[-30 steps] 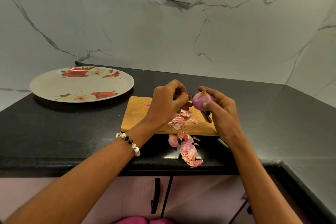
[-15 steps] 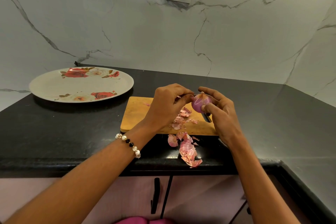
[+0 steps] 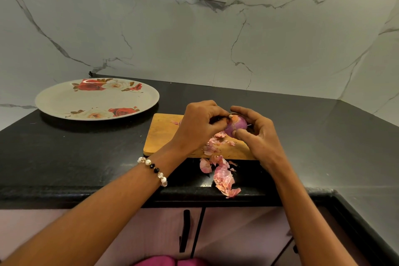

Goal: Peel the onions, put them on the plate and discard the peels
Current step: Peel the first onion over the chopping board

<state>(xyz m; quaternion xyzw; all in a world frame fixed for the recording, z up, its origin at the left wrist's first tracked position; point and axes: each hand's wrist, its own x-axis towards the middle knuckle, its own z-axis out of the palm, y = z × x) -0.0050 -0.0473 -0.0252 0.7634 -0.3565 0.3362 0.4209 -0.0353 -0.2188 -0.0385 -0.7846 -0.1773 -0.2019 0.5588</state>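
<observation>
Held over the board (image 3: 164,134): one onion (image 3: 236,125), above the far right part of the wood, not resting on it. Gripped by the right hand (image 3: 260,138), thumb below and fingers curled round the far side. Met at its top by the left hand (image 3: 199,127), fingertips pinching at the pale tip, seemingly on a bit of skin, though too small to tell for sure. Both hands together, touching the onion from either side.

Mostly bare already, by the look of it: smooth purple flesh showing over the near face, only a dry scrap left at the tip. Judged as late in the peeling of this onion.

Scattered beneath: peels (image 3: 224,177), some on the near edge of the board, more spilled onto the counter (image 3: 86,157) just beside it, reaching close to the counter's front edge. None discarded yet.

Well apart to the left, the plate (image 3: 64,101), carrying no onion. A possible second onion half hidden behind the left hand, too little showing to say.

Left to do, so judged: strip the last scrap, carry the onion across to the plate, deal with any further onions, then gather and bin the peels. No bin visible.
</observation>
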